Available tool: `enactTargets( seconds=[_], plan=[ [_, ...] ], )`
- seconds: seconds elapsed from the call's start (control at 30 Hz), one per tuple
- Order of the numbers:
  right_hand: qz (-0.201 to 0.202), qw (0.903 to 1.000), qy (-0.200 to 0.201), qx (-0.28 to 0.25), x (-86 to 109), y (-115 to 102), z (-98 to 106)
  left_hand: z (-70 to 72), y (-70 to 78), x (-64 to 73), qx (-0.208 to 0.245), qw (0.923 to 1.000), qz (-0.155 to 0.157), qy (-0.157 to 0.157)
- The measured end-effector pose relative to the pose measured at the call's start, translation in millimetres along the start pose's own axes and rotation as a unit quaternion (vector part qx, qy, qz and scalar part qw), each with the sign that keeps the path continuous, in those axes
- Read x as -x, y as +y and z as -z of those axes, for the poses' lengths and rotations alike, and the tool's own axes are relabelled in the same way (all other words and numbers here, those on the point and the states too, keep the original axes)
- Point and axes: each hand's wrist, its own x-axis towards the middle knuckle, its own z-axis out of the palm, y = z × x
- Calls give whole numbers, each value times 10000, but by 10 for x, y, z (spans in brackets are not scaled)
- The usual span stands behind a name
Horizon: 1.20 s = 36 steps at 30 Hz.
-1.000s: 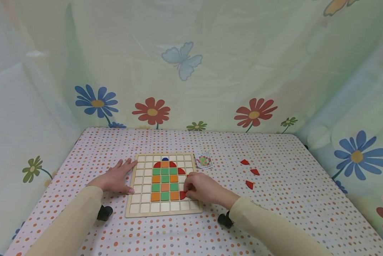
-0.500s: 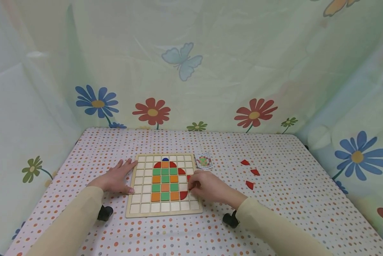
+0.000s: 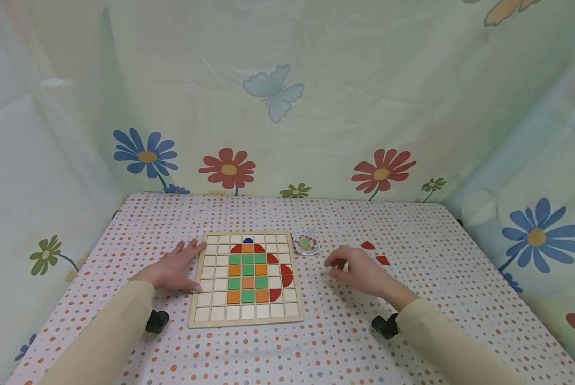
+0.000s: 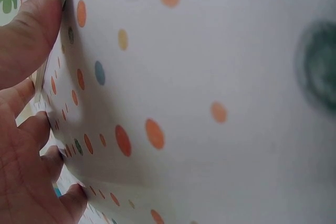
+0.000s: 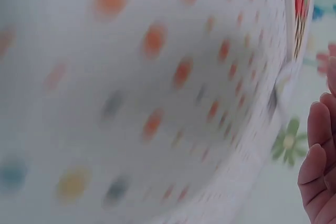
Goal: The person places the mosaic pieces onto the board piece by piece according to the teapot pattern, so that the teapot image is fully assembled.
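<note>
A square wooden grid board [image 3: 220, 315] lies on the table, with green, orange and red pieces and one blue piece set in its cells. Two red quarter-round pieces [image 3: 286, 276] sit together near its right side; another red piece [image 3: 275, 294] is lower left of them. My left hand [image 3: 172, 269] rests spread at the board's left edge, thumb and fingers touching the frame. Right of the board, my right hand [image 3: 357, 271] hovers over the cloth with loosely bent fingers. No piece shows in it. Beyond it lie two loose red pieces [image 3: 382, 260].
A small pattern card [image 3: 306, 243] lies at the board's upper right corner. The table wears a dotted cloth [image 3: 249, 353], and a flowered curtain [image 3: 316, 107] rises behind and at both sides. Black wrist cameras [image 3: 157, 321] sit under both wrists.
My right hand has left the board and moved right across the cloth. Both red pieces at the board's right side now show fully. The nearest loose red piece is out of sight. My left hand stays put.
</note>
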Motion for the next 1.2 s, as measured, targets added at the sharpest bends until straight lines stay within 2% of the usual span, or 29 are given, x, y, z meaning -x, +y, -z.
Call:
enactTargets(
  seconds=[0.37,0.47,0.57,0.77,0.87,1.2],
  plan=[
    [-964,9933,605,182,319,557,359,-19,6,7,41,9999,104,38],
    [-1063,9920,641,232,374,672,404,-23,5,10,44,9999,104,28],
    [-1217,9912,493,170,424,744,411,-26,0,4,15,10000,84,22],
    [-1544,9880,-15,-38,492,811,333,-24,-6,-6,8,10000,70,4],
    [-1616,9868,-130,-2,500,810,284,-21,-3,-1,36,10000,73,-5],
    [-1307,9913,-136,48,442,763,176,-7,24,20,26,10000,53,18]
  ],
)
